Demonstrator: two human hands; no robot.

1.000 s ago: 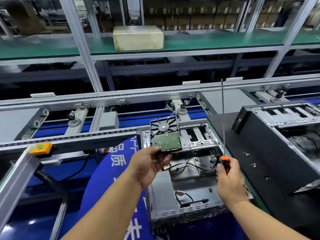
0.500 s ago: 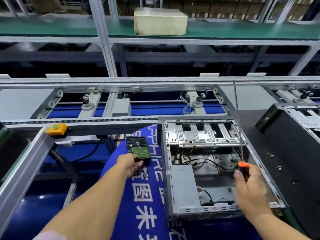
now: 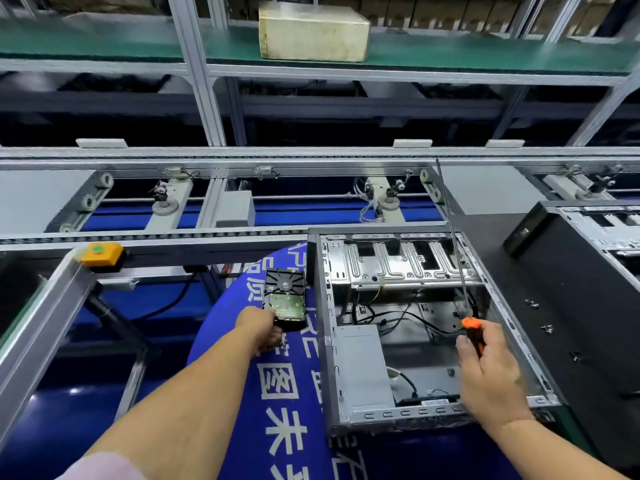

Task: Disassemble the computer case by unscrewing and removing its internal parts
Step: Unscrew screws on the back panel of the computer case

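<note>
The open grey computer case (image 3: 323, 341) lies on its side, with a drive cage (image 3: 398, 263) at its far end, loose black cables and a grey power supply box (image 3: 362, 365) inside. To its left, on the blue cloth, lies a hard drive (image 3: 284, 297), circuit board up. My left hand (image 3: 263, 327) holds the drive's near end. Over the case's right side, my right hand (image 3: 485, 368) grips the orange-and-black handle of a long screwdriver (image 3: 453, 244), its thin shaft pointing up and away.
A blue cloth with white characters (image 3: 277, 393) covers the surface left of the case. A black mat (image 3: 571, 323) on the right carries loose screws (image 3: 531, 303) and a second case (image 3: 595, 244). A conveyor rail (image 3: 207, 237) with a yellow button box (image 3: 100, 252) crosses behind.
My left hand carried the hard drive out of the case and leftward, down onto the blue cloth. The right hand keeps holding the screwdriver over the case.
</note>
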